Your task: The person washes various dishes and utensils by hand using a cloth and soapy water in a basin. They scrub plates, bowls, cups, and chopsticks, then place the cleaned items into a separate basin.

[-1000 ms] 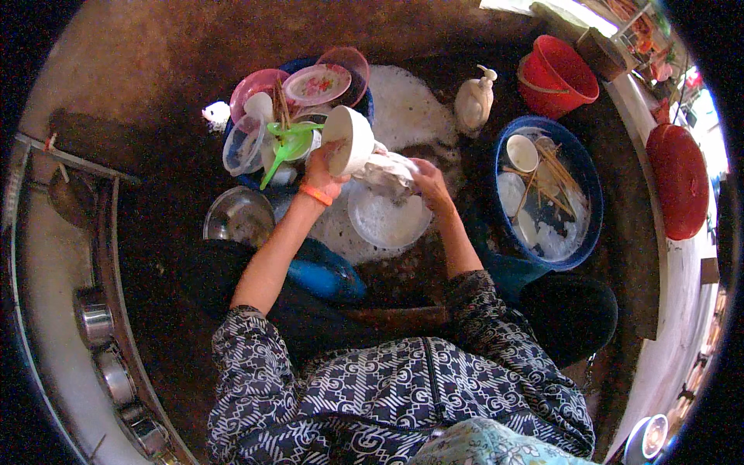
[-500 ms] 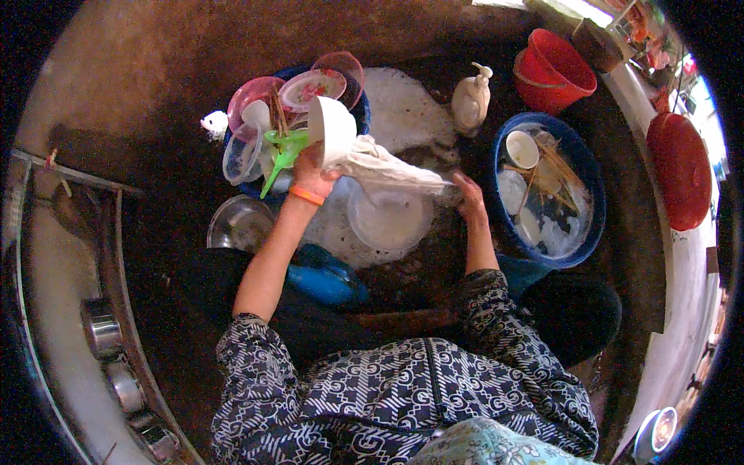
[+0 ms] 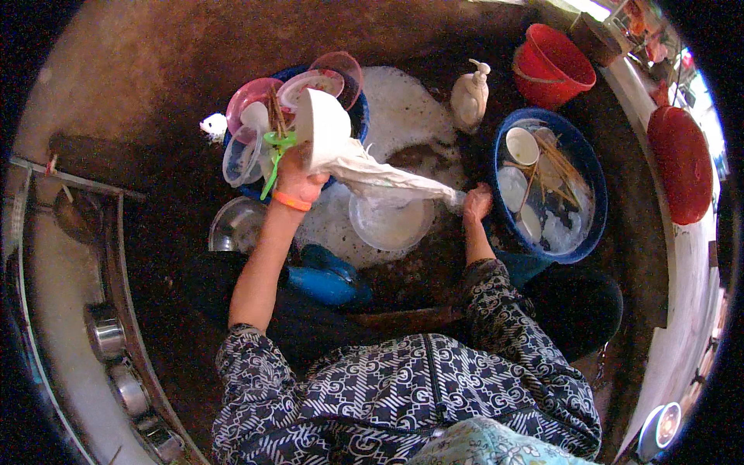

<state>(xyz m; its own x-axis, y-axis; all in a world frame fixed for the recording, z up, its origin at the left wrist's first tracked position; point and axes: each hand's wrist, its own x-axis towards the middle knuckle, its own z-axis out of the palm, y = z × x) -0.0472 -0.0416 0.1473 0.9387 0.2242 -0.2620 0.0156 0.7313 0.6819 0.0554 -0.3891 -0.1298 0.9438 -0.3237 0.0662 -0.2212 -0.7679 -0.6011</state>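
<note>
- In the head view, the dark, wet floor [image 3: 418,285] carries a broad patch of white foam [image 3: 399,101] across its far middle.
- A brown, stained surface spreads at the far left; a pale ledge with shiny metal pots [image 3: 108,333] runs along the left side.
- To the right, a round blue plastic tub [image 3: 602,203] holds a white cup, wooden chopsticks and suds; a red plastic bucket [image 3: 554,70] and a cream pump bottle [image 3: 470,101] stand farther off.
- The left hand [image 3: 298,184] holds a tilted white bowl [image 3: 325,128] near a dish-filled dark blue tub [image 3: 363,124]; its thumb shows, but the bowl hides most fingers, so their exact set cannot be told.
- The right hand [image 3: 477,203], near the right-hand tub, has its fingers pressed together on the end of a whitish cloth [image 3: 399,182], stretched from the bowl above a translucent round plastic dish [image 3: 391,223].
- Whether the cloth enters the bowl cannot be made out.
- Dishes cover most of the left tub; glare washes out the far right edge.
</note>
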